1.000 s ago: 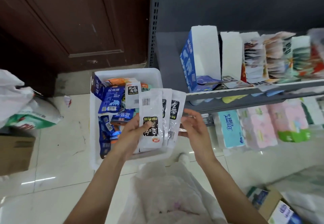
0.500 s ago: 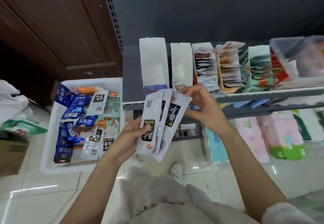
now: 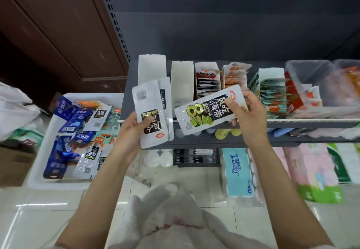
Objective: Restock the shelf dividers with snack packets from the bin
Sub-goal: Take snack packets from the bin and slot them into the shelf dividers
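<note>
White fabric [image 3: 171,215] lies nearest, low between the forearms, over pale floor tiles [image 3: 239,227]. Left hand [image 3: 129,129]: grip closed on a stack of packets [image 3: 151,112], thumb pressed on the front one, held upright before the shelf edge [image 3: 311,121]. Right hand [image 3: 250,120]: grip pinching one packet [image 3: 209,111] by its end, thumb on the printed face, the packet tilted and crossing the shelf edge. The two loads stand just beside each other, not touching.

Bin [image 3: 39,176] on the floor to the left, holding loose blue and white packets, its right wall close to the left wrist. Tissue packs [image 3: 238,172] stand under the shelf to the right.

On the shelf, white dividers [image 3: 182,81] run in a row; the two leftmost show no contents from this angle, those further right hold packets on edge. A clear tub [image 3: 305,73] closes the row at far right. The stack partly hides the leftmost divider. Grey back panel [image 3: 224,34] behind; brown door [image 3: 58,34] at far left.
</note>
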Motion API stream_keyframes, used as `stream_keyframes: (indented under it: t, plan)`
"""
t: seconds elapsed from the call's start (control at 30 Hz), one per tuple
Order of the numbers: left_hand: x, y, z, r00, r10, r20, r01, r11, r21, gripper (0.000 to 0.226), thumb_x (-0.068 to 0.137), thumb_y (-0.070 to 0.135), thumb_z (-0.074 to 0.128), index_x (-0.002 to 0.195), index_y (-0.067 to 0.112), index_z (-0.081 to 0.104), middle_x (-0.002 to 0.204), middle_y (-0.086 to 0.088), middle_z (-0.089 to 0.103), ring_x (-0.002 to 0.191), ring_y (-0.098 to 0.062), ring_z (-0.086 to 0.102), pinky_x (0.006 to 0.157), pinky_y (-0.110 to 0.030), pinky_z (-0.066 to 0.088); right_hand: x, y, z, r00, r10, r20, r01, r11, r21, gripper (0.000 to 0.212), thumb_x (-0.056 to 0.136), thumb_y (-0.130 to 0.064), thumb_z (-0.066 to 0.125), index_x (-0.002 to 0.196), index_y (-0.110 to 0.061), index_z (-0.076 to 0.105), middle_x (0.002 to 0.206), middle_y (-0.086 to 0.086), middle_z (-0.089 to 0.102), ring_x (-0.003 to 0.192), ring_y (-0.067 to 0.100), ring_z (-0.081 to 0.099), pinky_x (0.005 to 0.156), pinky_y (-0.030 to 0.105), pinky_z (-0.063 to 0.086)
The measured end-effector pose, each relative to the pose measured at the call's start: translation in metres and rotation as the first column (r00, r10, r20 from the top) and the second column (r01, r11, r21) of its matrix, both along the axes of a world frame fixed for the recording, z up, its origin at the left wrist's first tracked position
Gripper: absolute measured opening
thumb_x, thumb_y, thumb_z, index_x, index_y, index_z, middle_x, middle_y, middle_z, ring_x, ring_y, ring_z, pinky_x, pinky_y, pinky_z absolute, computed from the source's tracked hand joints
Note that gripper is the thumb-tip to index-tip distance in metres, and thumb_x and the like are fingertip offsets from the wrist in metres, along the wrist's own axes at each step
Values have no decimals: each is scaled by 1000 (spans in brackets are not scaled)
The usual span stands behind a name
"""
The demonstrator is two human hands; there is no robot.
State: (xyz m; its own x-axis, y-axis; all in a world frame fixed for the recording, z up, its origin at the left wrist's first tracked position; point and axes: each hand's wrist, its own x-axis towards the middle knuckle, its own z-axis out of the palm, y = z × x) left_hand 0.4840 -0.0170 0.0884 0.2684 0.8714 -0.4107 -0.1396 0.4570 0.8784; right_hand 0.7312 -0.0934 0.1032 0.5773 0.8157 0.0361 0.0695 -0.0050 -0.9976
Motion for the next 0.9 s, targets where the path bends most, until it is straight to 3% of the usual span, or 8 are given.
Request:
stream_keyframes:
  t: [0.23,0.3,0.37,0.43,0.5,0.7,0.83,0.9]
  plan:
    - [4,19,6,993,99,-64,-89,986,138,19,93,6,54,103,20,62,101,1,73,96,-19,69,81,-40,55,15,19,-2,998,-56,-1,56,998,-32,9,92,-17,60,101,-17,61,90,-1,68,75,12,67,53,31,57]
    - [6,27,4,989,121,-80,-108,983,146,18,92,6,56,105,17,62,104,-3,72,96,-21,69,84,-42,54,17,29,-3,992,-52,112,59,996,-60,11,93,-19,59,104,-21,58,97,-3,68,89,13,67,68,38,58]
    - [6,38,1,988,118,-97,-102,983,152,20,92,8,57,109,15,62,107,-6,71,97,-23,69,85,-44,54,18,40,1,966,-24,259,43,997,-67,12,95,-19,56,107,-21,55,95,-10,66,88,4,64,73,33,55]
    - [6,48,-1,987,118,-110,-98,981,170,22,91,8,58,112,14,61,107,-6,71,97,-24,69,85,-45,54,15,50,5,881,35,471,7,996,-87,15,97,-15,50,112,-19,52,90,-11,64,74,-1,61,65,22,50]
    - [6,57,-3,986,123,-113,-101,977,188,21,91,7,58,109,16,63,102,-3,73,93,-21,70,82,-41,55,7,62,5,748,83,659,-2,992,-124,23,98,-12,46,121,-14,51,84,0,66,62,11,60,58,31,49]
    - [8,68,-10,989,101,-112,-82,983,164,20,93,7,55,111,13,62,102,-3,73,91,-19,70,78,-35,56,-37,100,-24,402,267,876,0,957,-292,33,93,-4,52,125,-13,56,59,5,59,47,22,55,42,22,30]
    - [6,73,-11,989,129,-66,-120,985,126,20,94,5,52,111,11,62,101,-4,72,88,-19,70,74,-34,58,-38,107,-34,579,315,752,-10,925,-380,34,99,-14,44,132,-12,51,91,13,70,70,26,63,54,27,36]
    - [4,76,-11,988,143,-59,-137,985,109,20,94,5,52,112,9,60,101,-4,72,84,-17,70,70,-31,59,-36,107,-33,664,324,674,-52,919,-391,35,101,-15,39,135,-13,49,90,11,69,64,16,58,54,23,37]
